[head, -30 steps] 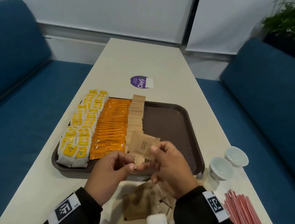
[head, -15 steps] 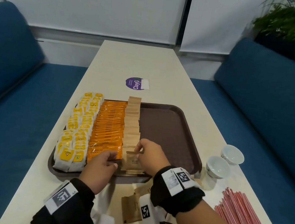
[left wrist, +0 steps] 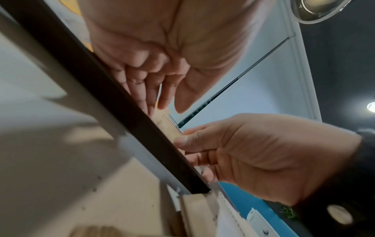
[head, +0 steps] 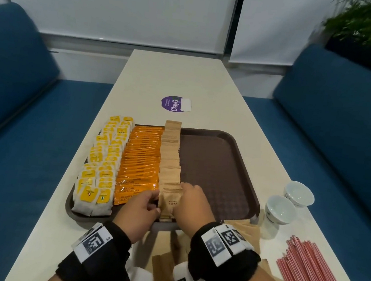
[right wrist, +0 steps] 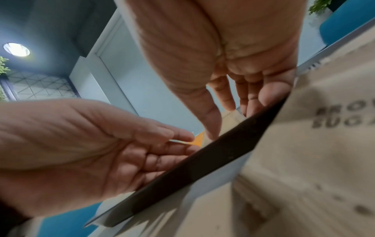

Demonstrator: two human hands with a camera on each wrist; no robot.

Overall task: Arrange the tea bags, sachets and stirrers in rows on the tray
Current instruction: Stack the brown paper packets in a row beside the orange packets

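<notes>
The brown sugar sachet (head: pixel 170 202) sits at the near end of the kraft sachet row (head: pixel 171 152) on the tray (head: pixel 218 167), sandwiched between both hands. The left hand (head: pixel 139 209) has bent fingers on its left edge, the right hand (head: pixel 191 205) grips the right edge, so both are grasping it and squaring it up. That row runs near to far, right of the orange coffee sachets (head: pixel 141 160) and the yellow tea bags (head: pixel 103 165). Looks like the sachet step is mid-way: loose sachets (head: pixel 163 270) lie on the surface just near the tray. Next move is probably let go and grab another. The red stirrers (head: pixel 317 280), near right, haven't gone on yet; right half of the tray is bare.
</notes>
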